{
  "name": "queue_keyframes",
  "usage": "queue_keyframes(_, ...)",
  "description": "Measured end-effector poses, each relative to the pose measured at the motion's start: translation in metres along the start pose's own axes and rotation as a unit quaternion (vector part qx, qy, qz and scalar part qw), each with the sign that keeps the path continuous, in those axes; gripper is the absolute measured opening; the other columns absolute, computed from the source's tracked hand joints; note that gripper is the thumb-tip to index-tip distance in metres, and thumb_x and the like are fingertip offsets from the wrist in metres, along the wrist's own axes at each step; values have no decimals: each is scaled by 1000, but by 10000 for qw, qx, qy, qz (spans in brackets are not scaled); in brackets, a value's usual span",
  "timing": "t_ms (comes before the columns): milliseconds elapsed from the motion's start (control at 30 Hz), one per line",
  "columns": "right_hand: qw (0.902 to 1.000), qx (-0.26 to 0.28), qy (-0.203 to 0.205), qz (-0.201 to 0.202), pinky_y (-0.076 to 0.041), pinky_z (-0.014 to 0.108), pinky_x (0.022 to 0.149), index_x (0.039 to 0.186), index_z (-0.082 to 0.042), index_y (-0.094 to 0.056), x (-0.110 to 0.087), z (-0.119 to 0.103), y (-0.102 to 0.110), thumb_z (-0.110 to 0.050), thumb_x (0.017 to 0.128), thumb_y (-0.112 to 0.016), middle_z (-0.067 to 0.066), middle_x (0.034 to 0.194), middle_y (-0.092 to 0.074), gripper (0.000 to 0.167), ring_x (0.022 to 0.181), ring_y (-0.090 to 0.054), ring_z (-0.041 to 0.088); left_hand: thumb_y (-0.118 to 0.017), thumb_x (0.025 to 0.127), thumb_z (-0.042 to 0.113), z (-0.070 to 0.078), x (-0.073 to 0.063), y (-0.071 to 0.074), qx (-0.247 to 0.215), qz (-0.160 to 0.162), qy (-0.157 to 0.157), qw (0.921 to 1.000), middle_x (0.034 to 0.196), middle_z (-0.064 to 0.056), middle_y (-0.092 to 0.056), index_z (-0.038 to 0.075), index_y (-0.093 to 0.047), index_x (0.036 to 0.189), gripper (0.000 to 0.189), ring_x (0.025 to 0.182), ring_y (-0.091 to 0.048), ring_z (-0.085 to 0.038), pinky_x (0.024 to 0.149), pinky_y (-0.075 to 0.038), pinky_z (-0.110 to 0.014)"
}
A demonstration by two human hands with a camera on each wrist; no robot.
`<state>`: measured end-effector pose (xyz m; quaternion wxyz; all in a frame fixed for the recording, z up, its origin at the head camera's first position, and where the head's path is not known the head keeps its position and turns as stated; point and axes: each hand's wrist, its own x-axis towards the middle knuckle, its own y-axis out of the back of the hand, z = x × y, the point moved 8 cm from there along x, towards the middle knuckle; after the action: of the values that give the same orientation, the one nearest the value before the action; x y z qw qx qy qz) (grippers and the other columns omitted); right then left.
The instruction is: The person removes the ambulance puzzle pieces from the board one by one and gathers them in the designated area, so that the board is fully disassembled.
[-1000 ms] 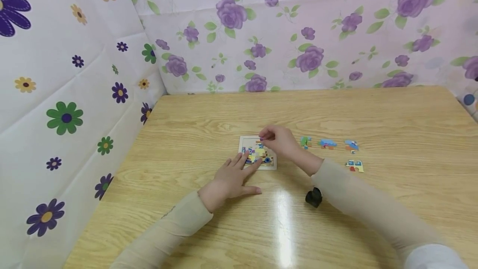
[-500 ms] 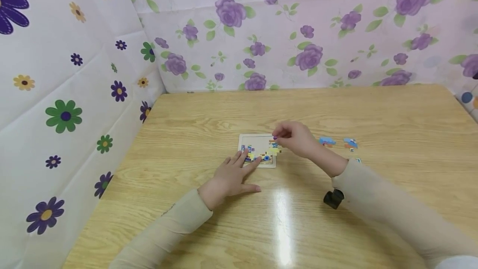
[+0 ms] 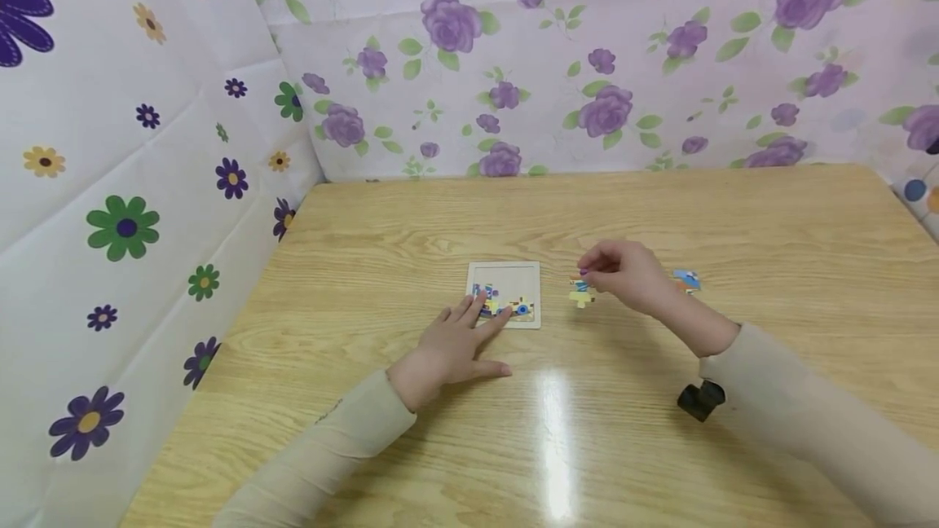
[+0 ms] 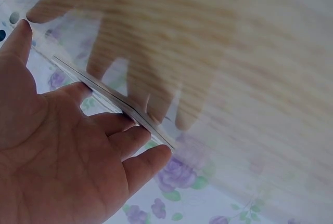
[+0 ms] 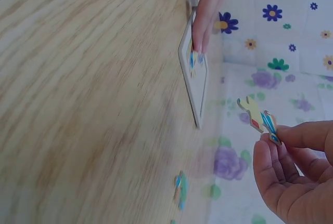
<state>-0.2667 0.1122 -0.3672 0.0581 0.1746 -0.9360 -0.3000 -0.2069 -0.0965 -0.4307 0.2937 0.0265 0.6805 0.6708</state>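
Head view: left hand (image 3: 455,349) laid flat, fingers spread, fingertips rested on lower part of tray (image 3: 506,278); nothing grasped. A few fitted pieces (image 3: 522,310) are seen along tray's lower edge. Right hand (image 3: 632,274) is curled; a yellow-and-blue piece (image 3: 582,298) is pinched at its upper end, held to the right of tray, apart from it. Loose piece (image 3: 687,280) is seen on bench (image 3: 367,243), beyond right wrist.

Left wrist view: palm shown, fingers extended at tray edge; no grip seen.

Right wrist view: piece is pinched between thumb and fingertips, raised clear of bench; remaining fingers are curled inward. Tray is touched by left fingers.
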Motion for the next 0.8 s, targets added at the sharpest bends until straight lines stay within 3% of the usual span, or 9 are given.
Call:
queue_keyframes(300,9995,30,-310,45,-56,34,72,110,4,-63,-18,21,21,-10,93,-59,15,98,-64,22,85,-63,24,-47,87,67,0,1,0,3,54,-30,10000,160,-13,-5,32,-14,153,82,147,-10,-30,117,-18,-50)
queue_keyframes(567,9984,71,-560,-68,-56,30,71,116,4,-62,-30,41,32,-13,93,-60,16,103,-65,29,81,-63,10,-48,86,67,0,0,0,-6,16,-30,10000,160,-13,-6,32,-14,153,83,147,-9,-30,117,-18,-50)
queue_keyframes(800,9971,116,-749,-119,-56,29,68,114,6,-63,-36,61,36,-12,93,-59,17,102,-66,27,80,-63,12,-47,86,68,-1,1,-1,17,-2,3,10000,160,-12,-5,32,-13,153,83,147,-9,-29,117,-18,-49)
